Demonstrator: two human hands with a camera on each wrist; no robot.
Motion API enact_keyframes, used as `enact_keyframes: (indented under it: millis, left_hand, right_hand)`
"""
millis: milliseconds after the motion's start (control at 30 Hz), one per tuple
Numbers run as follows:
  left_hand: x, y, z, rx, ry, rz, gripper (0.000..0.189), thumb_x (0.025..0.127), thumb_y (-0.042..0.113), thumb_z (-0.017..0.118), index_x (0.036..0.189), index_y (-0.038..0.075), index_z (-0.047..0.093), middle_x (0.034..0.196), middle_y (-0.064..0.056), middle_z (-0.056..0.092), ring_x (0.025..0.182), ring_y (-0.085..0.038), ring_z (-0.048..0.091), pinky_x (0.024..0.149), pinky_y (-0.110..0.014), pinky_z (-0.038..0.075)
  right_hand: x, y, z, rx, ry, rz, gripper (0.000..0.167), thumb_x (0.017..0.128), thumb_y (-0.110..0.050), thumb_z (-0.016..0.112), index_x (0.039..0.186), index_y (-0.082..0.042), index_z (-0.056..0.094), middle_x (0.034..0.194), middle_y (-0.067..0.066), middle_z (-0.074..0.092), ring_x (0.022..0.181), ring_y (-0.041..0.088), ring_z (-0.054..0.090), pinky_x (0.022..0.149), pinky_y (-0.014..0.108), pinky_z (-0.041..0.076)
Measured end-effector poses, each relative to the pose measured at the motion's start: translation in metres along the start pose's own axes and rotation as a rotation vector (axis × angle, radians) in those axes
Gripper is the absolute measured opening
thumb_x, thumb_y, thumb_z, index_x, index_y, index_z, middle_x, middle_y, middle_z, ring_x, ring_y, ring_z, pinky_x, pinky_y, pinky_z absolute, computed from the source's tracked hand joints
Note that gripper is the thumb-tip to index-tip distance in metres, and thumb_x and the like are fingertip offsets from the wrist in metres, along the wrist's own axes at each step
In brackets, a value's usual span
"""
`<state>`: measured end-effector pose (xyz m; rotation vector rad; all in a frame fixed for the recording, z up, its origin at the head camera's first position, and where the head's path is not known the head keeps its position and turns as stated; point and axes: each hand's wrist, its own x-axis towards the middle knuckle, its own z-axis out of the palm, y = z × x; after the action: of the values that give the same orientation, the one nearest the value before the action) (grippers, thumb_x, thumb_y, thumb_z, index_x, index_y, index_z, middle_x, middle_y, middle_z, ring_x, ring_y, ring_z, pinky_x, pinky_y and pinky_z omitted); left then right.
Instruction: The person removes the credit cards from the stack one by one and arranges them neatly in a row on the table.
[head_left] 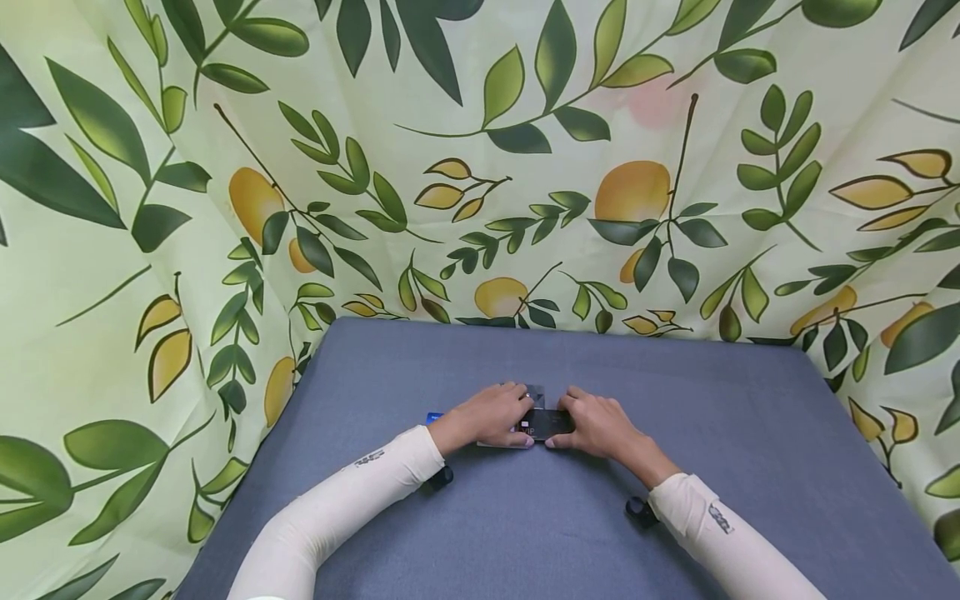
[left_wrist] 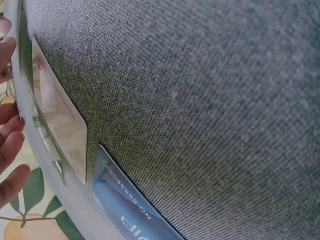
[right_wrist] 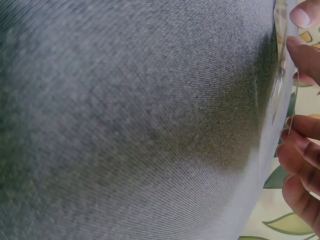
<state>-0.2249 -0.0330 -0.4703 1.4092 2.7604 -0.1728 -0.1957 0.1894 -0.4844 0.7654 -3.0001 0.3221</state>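
A black card with VIP lettering (head_left: 551, 424) is held between the two hands above the table. My left hand (head_left: 489, 417) grips its left end, thumb on the near side. The right hand (head_left: 604, 427) pinches the other end; in the right wrist view the card's thin edge (right_wrist: 297, 95) shows by the fingers (right_wrist: 305, 130). Below the left hand lies a pale card with red digits (left_wrist: 62, 112), with a clear glossy piece (left_wrist: 47, 135) beside it. A blue VIP card (left_wrist: 125, 200) lies nearby, mostly hidden by the left wrist in the head view.
A grey-blue cloth covers the table (head_left: 525, 517). Leaf-and-fruit printed fabric (head_left: 465, 250) hangs behind and at the sides. Another dark glossy piece (head_left: 536, 395) lies just beyond the hands. Black wrist-worn devices (head_left: 640, 512) sit under both forearms.
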Motion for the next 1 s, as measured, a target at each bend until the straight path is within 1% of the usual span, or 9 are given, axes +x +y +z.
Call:
enact_keyframes:
  millis: [133,533,733,1000]
  left_hand:
    - [0.0009,0.0009,0.0008,0.005,-0.005,0.0,0.058,0.093,0.059,0.06,0.126,0.011,0.065,0.115,-0.003,0.061,0.097,-0.015,0.057,0.084,-0.033,0.05]
    - [0.0025,0.0042,-0.0008,0.01,-0.039,-0.016,0.061,0.094,0.061,0.057,0.129,0.012,0.063,0.118,-0.003,0.062,0.101,-0.015,0.056,0.091,-0.033,0.047]
    - [0.0036,0.0049,0.0008,0.013,-0.027,-0.007,0.061,0.094,0.061,0.058,0.128,0.012,0.063,0.118,-0.003,0.062,0.103,-0.016,0.057,0.095,-0.034,0.047]
    - [0.004,0.0059,0.0028,0.001,-0.022,-0.004,0.061,0.094,0.061,0.058,0.128,0.011,0.064,0.118,-0.004,0.063,0.104,-0.017,0.058,0.097,-0.035,0.047]
  right_hand:
    - [-0.0013,0.0007,0.0008,0.001,0.001,-0.007,0.058,0.073,-0.058,0.082,0.104,-0.011,0.071,0.094,-0.001,0.06,0.073,0.013,0.059,0.06,0.036,0.049]
    - [-0.0051,0.0033,0.0017,0.002,-0.01,0.004,0.057,0.074,-0.057,0.082,0.105,-0.011,0.07,0.095,0.0,0.061,0.074,0.014,0.06,0.062,0.038,0.05]
    - [-0.006,0.0041,0.0022,-0.006,-0.017,0.008,0.058,0.075,-0.058,0.081,0.105,-0.011,0.07,0.096,0.0,0.061,0.074,0.014,0.06,0.062,0.037,0.05]
    - [-0.0075,0.0046,0.0023,-0.011,-0.029,0.016,0.06,0.074,-0.06,0.081,0.107,-0.011,0.071,0.097,0.0,0.061,0.076,0.013,0.06,0.062,0.037,0.051]
